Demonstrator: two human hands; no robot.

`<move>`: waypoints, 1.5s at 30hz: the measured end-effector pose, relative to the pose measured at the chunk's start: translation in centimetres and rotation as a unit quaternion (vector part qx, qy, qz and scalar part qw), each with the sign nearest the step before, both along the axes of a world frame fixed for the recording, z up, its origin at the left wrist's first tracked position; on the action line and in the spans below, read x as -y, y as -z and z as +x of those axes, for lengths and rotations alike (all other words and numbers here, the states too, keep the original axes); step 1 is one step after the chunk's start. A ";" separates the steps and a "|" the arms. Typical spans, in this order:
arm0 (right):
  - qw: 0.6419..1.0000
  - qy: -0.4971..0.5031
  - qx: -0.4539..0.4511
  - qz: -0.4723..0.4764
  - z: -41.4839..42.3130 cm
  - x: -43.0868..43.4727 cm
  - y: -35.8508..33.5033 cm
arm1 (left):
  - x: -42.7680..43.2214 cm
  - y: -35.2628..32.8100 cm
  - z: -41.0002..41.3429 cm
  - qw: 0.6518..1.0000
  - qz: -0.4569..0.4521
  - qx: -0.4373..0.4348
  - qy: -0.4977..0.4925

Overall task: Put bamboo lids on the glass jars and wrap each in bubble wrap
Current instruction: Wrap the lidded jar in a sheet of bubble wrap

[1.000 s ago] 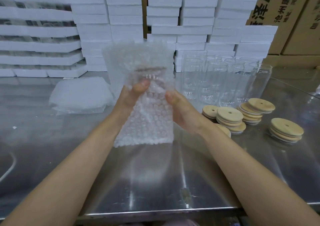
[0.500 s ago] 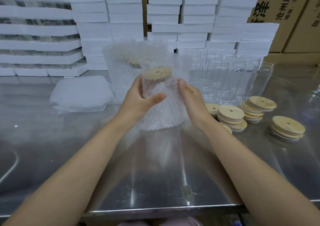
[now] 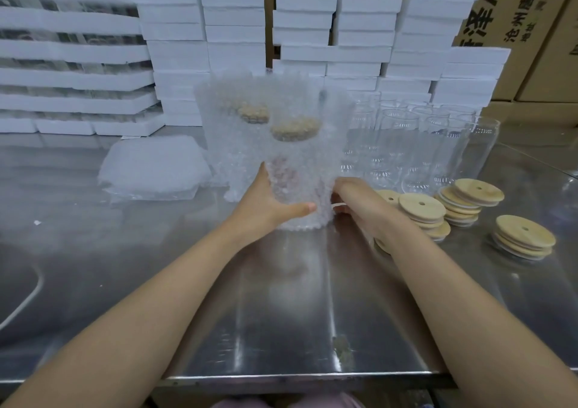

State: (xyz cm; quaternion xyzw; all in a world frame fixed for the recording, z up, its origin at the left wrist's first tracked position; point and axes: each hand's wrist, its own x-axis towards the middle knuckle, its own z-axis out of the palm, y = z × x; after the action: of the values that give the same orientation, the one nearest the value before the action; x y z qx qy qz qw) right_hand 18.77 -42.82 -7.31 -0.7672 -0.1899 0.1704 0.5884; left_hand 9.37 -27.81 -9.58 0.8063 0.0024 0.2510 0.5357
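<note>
You're standing at a stainless-steel table [image 3: 281,329] that fills the lower half of the frame. Its brushed top throws back pale streaks of light, and its front edge runs along the bottom. Behind it, white foam boxes [image 3: 231,32] rise in tall stacks across the upper centre, with flatter foam trays [image 3: 72,47] layered at the upper left. In the upper right, brown cardboard cartons [image 3: 531,73] printed with dark characters close off the back.

A packing warehouse — white foam boxes [image 3: 234,16] stacked high, printed cardboard cartons [image 3: 531,16] behind, a steel worktable [image 3: 281,313].
</note>
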 end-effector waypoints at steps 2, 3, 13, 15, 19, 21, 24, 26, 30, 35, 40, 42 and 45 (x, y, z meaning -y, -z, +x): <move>0.998 -0.005 -0.045 0.036 -0.1 -0.3 -0.2 | -0.3 -0.3 0.2 0.997 -0.077 0.011 -0.006; 0.996 -0.017 -0.065 0.051 -0.3 -0.2 -0.1 | -0.3 -0.7 0.2 0.994 -0.105 0.016 -0.003; 0.989 -0.004 0.146 -0.003 -0.9 -0.2 0.8 | -0.3 -1.4 -0.2 0.994 -0.105 0.016 0.028; 0.956 0.018 0.270 -0.110 -0.6 -0.2 1.1 | -0.2 -1.3 -0.3 0.996 -0.078 0.022 0.035; 0.878 0.053 0.368 -0.301 -1.4 -0.3 0.9 | 0.2 -1.0 -0.4 0.998 0.001 0.023 0.055; 0.853 0.059 0.378 -0.354 -1.5 -0.3 0.6 | 0.3 -0.7 -0.3 0.998 0.021 0.025 0.057; 0.866 0.099 0.384 -0.304 -1.0 0.0 0.7 | 0.1 -0.4 -0.2 0.997 0.042 0.010 0.062; 0.923 0.126 0.330 -0.152 -0.5 -0.1 0.8 | -0.3 -0.3 -0.3 0.997 0.044 -0.007 0.059; 0.968 0.109 0.121 0.191 -0.9 -0.3 -0.7 | -1.0 -1.2 -0.8 0.999 0.022 -0.016 0.036; 0.943 0.055 0.141 0.295 -1.2 0.2 -1.3 | -2.1 -3.1 -1.5 0.999 0.006 -0.005 0.048; 0.925 0.087 0.178 0.325 -1.2 1.0 -2.3 | -2.6 -3.0 -1.7 0.999 -0.006 -0.021 0.044; 0.923 0.089 0.171 0.333 -1.4 1.2 -2.7 | -2.6 -2.7 -1.5 0.998 -0.004 -0.040 0.042; 0.925 0.086 0.170 0.328 -1.6 1.1 -2.7 | -2.2 -1.4 -0.8 0.998 0.013 -0.058 0.037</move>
State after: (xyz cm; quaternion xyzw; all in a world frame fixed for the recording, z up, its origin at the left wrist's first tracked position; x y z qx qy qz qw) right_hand 17.16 -43.88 -4.66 -0.5621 -0.2655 -0.0856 0.7786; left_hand 8.56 -25.57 -8.22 0.8262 0.0006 0.1841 0.5325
